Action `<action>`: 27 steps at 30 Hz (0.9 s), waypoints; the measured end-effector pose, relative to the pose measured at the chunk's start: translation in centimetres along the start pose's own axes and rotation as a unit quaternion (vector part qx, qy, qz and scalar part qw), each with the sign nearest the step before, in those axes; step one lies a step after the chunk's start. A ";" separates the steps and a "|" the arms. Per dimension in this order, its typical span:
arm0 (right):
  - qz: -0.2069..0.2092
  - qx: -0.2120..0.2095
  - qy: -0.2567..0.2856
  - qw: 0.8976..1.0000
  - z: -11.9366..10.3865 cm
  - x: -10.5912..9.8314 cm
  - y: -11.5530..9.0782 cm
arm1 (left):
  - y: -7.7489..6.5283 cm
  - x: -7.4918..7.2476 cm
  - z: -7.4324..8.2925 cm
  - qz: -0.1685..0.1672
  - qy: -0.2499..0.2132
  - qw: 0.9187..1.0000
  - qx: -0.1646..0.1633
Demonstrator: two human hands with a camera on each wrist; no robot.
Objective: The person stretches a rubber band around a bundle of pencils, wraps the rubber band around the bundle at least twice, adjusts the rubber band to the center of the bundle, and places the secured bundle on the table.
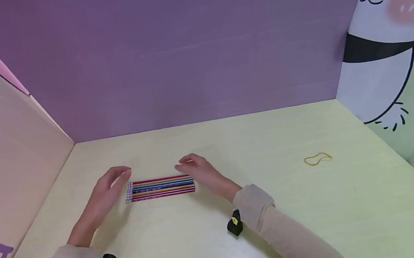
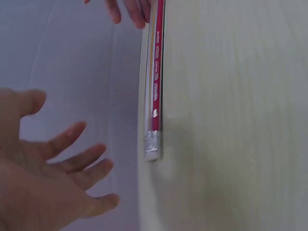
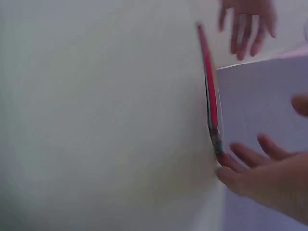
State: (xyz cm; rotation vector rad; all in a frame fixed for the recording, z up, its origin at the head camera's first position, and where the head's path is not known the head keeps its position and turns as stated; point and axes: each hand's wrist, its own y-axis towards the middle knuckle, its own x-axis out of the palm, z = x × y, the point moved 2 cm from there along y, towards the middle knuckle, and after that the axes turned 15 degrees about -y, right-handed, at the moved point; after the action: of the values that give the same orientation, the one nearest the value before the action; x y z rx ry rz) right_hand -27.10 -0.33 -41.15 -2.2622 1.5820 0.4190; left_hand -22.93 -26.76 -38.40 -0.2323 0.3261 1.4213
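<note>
Several pencils (image 1: 162,187) lie side by side in a flat row on the table, their silvery eraser ends at the left. Stripes of red, blue, orange and other colours show along them. Beside the eraser ends is my left hand (image 1: 109,191), fingers loosely bent and holding nothing; in the left wrist view its fingers are spread apart from the pencils (image 2: 156,86). My right hand (image 1: 206,174) is at the other end of the row, fingers relaxed, its fingertips right by the pencil ends in the right wrist view.
A thin yellow rubber band (image 1: 317,159) lies on the table (image 1: 283,207) to the right of the pencils. A purple wall (image 1: 195,50) stands behind the table, with printed panels at the left and right sides.
</note>
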 end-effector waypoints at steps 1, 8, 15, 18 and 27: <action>-0.024 -0.014 -0.066 0.997 -0.2 -0.1 -0.1 | -0.1 0.1 0.3 -0.010 0.035 0.999 0.013; -0.118 -0.114 -0.401 0.901 -2.6 -0.1 -0.8 | -0.2 1.5 1.0 -0.073 0.228 0.967 0.091; -0.124 -0.144 -0.577 0.795 -2.4 1.1 -0.8 | 0.1 2.5 0.7 -0.092 0.331 0.934 0.094; -0.119 -0.143 -0.582 0.791 -2.3 1.2 -0.4 | 0.1 2.8 0.5 -0.095 0.356 0.925 0.088; -0.109 -0.118 -0.615 0.772 -3.3 1.7 0.3 | 1.4 2.8 0.5 -0.102 0.373 0.919 0.082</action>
State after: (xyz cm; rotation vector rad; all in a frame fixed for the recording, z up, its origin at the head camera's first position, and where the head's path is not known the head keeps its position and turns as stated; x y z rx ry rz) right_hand -26.72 -3.29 -38.97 -1.5335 0.5556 1.6493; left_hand -23.99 -23.82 -38.86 -0.6527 1.0133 1.0440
